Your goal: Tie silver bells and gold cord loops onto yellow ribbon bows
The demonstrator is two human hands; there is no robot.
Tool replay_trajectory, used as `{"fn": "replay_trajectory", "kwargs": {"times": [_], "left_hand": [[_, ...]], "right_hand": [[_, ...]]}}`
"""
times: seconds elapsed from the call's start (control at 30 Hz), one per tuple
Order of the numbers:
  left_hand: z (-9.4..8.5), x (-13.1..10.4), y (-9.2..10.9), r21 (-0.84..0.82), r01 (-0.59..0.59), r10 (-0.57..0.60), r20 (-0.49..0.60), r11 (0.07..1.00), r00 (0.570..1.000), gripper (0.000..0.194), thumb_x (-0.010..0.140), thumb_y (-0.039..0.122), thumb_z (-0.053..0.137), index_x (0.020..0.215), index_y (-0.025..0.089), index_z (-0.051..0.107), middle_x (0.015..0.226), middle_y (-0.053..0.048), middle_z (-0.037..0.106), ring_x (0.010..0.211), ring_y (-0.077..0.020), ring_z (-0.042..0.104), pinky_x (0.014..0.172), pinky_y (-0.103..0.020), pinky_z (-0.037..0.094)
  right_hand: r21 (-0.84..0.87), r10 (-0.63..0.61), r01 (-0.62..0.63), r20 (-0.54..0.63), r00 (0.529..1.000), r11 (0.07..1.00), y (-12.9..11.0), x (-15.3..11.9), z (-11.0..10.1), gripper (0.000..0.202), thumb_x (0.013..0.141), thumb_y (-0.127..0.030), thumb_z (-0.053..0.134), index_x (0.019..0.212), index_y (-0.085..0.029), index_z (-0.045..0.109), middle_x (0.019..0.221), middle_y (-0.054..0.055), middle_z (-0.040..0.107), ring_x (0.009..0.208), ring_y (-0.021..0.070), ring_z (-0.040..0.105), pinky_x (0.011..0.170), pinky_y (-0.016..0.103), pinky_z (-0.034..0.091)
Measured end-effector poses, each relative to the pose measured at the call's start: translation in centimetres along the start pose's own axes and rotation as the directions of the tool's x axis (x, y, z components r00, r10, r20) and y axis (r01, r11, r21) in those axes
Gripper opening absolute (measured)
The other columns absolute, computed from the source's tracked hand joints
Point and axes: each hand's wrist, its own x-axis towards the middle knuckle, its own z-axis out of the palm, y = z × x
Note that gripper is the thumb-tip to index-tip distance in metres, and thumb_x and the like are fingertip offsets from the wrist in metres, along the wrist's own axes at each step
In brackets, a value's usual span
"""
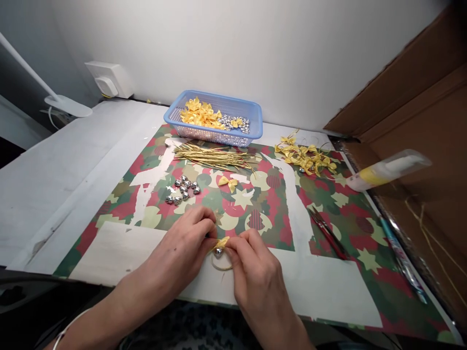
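Observation:
My left hand (189,243) and my right hand (253,262) meet near the table's front edge. Between their fingertips is a yellow ribbon bow (223,241), pinched from both sides and partly hidden. A silver jingle bell (218,252) hangs just below the bow. Under it curves a loop of gold cord (221,268). Beyond my hands a single yellow bow (228,183) lies loose, and several silver bells (184,188) are grouped to its left. Farther back sits a bundle of gold cords (213,157).
A blue basket (260,116) at the wall holds yellow bows and silver bells. Corded bows (308,158) are heaped at right. Red-handled pliers (330,234), a bottle (388,170) and a blue pen-like tool (403,262) lie toward the cardboard box (419,92). A lamp base (69,105) stands left.

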Motion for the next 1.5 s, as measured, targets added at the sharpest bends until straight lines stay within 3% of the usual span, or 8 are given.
{"fn": "replay_trajectory", "kwargs": {"times": [0.13, 0.23, 0.37, 0.53, 0.77, 0.9, 1.2, 1.5], "left_hand": [[-0.7, -0.2, 0.9, -0.196, 0.076, -0.068, 0.045, 0.978, 0.997, 0.020, 0.103, 0.013, 0.042, 0.090, 0.022, 0.054, 0.097, -0.003, 0.065, 0.088, -0.0192, 0.063, 0.077, -0.033, 0.051], [-0.8, -0.5, 1.0, -0.317, 0.114, -0.092, 0.083, 0.941, 0.992, 0.016, 0.104, 0.019, 0.045, 0.097, 0.022, 0.059, 0.091, -0.002, 0.068, 0.082, -0.0187, 0.064, 0.071, -0.030, 0.051], [-0.8, -0.7, 0.9, -0.336, 0.073, -0.071, 0.019, 0.939, 0.997, 0.015, 0.104, 0.019, 0.048, 0.098, 0.023, 0.062, 0.091, -0.001, 0.068, 0.082, -0.0166, 0.063, 0.070, -0.028, 0.050], [-1.1, -0.9, 1.3, -0.339, 0.037, -0.029, 0.028, 0.940, 0.999, 0.020, 0.102, 0.015, 0.050, 0.094, 0.022, 0.067, 0.086, 0.002, 0.067, 0.078, -0.0135, 0.062, 0.069, -0.025, 0.048], [-1.5, -1.1, 1.5, -0.486, 0.076, -0.060, 0.048, 0.871, 0.997, 0.025, 0.101, 0.011, 0.046, 0.092, 0.022, 0.067, 0.086, 0.000, 0.061, 0.076, -0.0144, 0.057, 0.064, -0.026, 0.046], [-1.4, -1.3, 1.5, -0.538, 0.109, -0.088, 0.064, 0.836, 0.994, 0.015, 0.101, 0.018, 0.052, 0.096, 0.023, 0.066, 0.086, -0.001, 0.060, 0.077, -0.0166, 0.057, 0.064, -0.028, 0.048], [-1.0, -1.1, 0.9, -0.433, 0.052, -0.098, -0.086, 0.900, 0.991, 0.010, 0.095, 0.016, 0.062, 0.100, 0.022, 0.068, 0.089, -0.001, 0.071, 0.078, -0.0167, 0.068, 0.067, -0.027, 0.056], [-1.6, -1.1, 1.7, -0.377, -0.030, -0.011, -0.106, 0.926, 0.994, 0.014, 0.096, 0.014, 0.059, 0.088, 0.020, 0.069, 0.085, -0.002, 0.068, 0.079, -0.0161, 0.066, 0.067, -0.028, 0.054]], "right_hand": [[0.152, 0.084, -0.099, 0.104, 0.991, 0.983, -0.6, 0.6, -1.5, 0.025, 0.101, -0.009, 0.044, 0.087, -0.018, 0.064, 0.084, 0.003, 0.054, 0.072, 0.0162, 0.057, 0.064, 0.027, 0.047], [0.179, 0.082, -0.099, 0.102, 0.991, 0.979, -0.9, 0.9, -2.2, 0.024, 0.100, -0.009, 0.046, 0.088, -0.018, 0.065, 0.084, 0.003, 0.056, 0.073, 0.0161, 0.058, 0.064, 0.027, 0.048], [0.072, 0.038, -0.043, 0.063, 0.997, 0.996, -1.2, 1.1, -2.8, 0.024, 0.099, -0.008, 0.045, 0.090, -0.017, 0.065, 0.085, 0.004, 0.055, 0.071, 0.0173, 0.057, 0.062, 0.028, 0.047], [-0.050, -0.027, 0.030, 0.068, 0.997, 0.998, -1.6, 1.3, -3.4, 0.024, 0.099, -0.005, 0.045, 0.092, -0.015, 0.066, 0.084, 0.005, 0.056, 0.070, 0.0180, 0.056, 0.060, 0.029, 0.046], [-0.060, -0.055, 0.059, 0.079, 0.995, 0.996, -2.2, 1.9, -3.3, 0.023, 0.097, -0.004, 0.045, 0.091, -0.016, 0.064, 0.083, 0.004, 0.056, 0.069, 0.0175, 0.057, 0.058, 0.028, 0.046], [-0.054, -0.053, 0.057, 0.076, 0.996, 0.997, -2.2, 2.3, -3.2, 0.023, 0.097, -0.004, 0.045, 0.090, -0.015, 0.064, 0.082, 0.004, 0.055, 0.069, 0.0175, 0.057, 0.058, 0.028, 0.047], [-0.080, -0.072, 0.078, 0.079, 0.994, 0.994, -2.6, 2.4, -3.2, 0.024, 0.095, -0.003, 0.045, 0.088, -0.015, 0.064, 0.081, 0.005, 0.055, 0.068, 0.0181, 0.057, 0.058, 0.030, 0.047], [-0.096, -0.064, 0.068, 0.045, 0.997, 0.993, -2.6, 2.5, -3.0, 0.023, 0.095, -0.003, 0.045, 0.089, -0.016, 0.064, 0.080, 0.004, 0.054, 0.066, 0.0171, 0.055, 0.056, 0.029, 0.045]]}}
